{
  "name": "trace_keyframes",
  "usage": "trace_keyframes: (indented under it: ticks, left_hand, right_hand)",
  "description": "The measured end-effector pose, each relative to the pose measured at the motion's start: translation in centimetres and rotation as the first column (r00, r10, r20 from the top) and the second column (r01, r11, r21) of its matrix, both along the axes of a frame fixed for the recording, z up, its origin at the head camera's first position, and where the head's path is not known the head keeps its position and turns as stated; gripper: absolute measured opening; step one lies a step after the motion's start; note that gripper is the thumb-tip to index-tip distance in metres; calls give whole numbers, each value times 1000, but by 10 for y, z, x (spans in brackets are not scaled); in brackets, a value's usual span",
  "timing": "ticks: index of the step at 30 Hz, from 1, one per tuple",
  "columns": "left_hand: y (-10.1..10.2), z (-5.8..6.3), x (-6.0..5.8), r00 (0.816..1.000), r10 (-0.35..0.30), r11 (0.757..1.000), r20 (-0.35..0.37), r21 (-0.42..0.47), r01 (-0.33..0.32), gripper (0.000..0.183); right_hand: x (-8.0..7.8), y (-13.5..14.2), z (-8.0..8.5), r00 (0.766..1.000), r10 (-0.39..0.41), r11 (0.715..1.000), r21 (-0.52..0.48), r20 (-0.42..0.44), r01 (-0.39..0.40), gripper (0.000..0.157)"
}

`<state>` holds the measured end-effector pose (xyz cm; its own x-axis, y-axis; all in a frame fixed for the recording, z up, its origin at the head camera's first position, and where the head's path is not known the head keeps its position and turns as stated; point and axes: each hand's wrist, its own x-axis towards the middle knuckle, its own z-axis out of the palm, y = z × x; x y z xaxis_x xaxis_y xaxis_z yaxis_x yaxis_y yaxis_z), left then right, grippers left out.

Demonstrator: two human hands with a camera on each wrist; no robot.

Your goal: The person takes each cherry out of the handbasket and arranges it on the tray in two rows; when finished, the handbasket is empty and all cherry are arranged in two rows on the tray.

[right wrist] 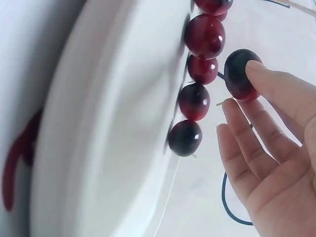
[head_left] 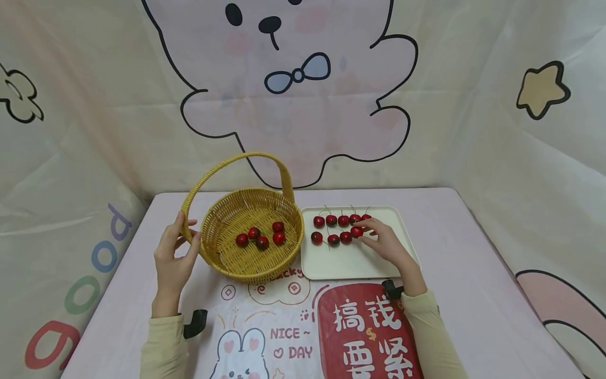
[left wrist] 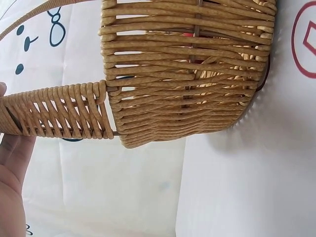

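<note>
Left hand [head_left: 172, 255]: grips handle [head_left: 258, 154]; a tug could tip the basket [head_left: 284, 258].
Right hand [head_left: 387, 245]: pinches one cherry [head_left: 356, 232], lifted off the tray [head_left: 350, 267]; smooth skin may slip.
Tray cherries [head_left: 333, 240], two rows: a low sweep could scatter them.
Basket cherries [head_left: 262, 242], five: raised wall intervenes.
Beyond: printed backdrop [head_left: 473, 105].

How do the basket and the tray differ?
The basket is round, while the tray is rectangular. The basket is woven and yellow-brown; the tray is smooth and off-white. The basket has deeper sides and an arched handle; the tray is shallow, with no handle visible. Both hold cherries.
</note>
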<state>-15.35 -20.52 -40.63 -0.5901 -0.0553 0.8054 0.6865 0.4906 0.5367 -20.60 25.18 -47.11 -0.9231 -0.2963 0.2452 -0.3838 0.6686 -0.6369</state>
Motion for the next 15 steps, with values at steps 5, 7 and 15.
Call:
trace_keyframes:
  ticks: [5, 7, 15]
  left_hand:
    - [0, 0, 0, 1000, 0, 1000, 6, 4, 0, 68]
    - [0, 0, 0, 1000, 1, 1000, 5, 6, -1, 68]
    - [1, 0, -1, 1000, 1, 1000, 1, 5, -1, 68]
  right_hand:
    - [1, 3, -1, 998, 7, 1000, 13, 61, -8, 35]
    - [1, 3, -2, 997, 13, 1000, 14, 72, -14, 34]
    - [2, 5, -4, 996, 19, 1000, 19, 86, -21, 33]
